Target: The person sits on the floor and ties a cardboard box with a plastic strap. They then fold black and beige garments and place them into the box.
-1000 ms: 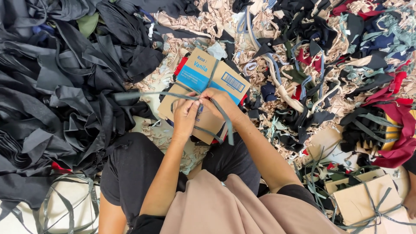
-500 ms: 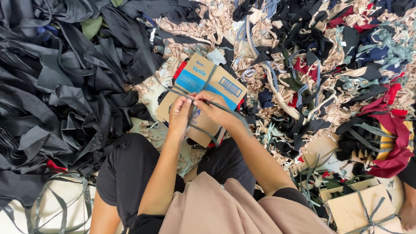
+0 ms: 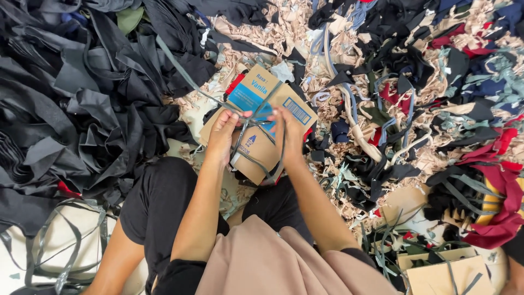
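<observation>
Left hand point(image 3: 222, 133) and right hand point(image 3: 290, 129) both pinched shut on one grey strap point(image 3: 188, 82), over the middle of a cardboard bundle point(image 3: 261, 134) on the floor between the knees. Largest thing around: heap of black and dark grey cloth point(image 3: 76, 104), filling the left side, touching the bundle's left edge; the strap's free end runs up across it. Right of the bundle, a spread of mixed scraps point(image 3: 404, 82), beige, black, red, teal, well tangled. Red cloth point(image 3: 505, 186) at the far right edge. Second tied cardboard bundle point(image 3: 445, 276) at bottom right, partly cut off. Loose grey straps point(image 3: 60, 246) lie bottom left. Bundles counted: two. Hands: two.
</observation>
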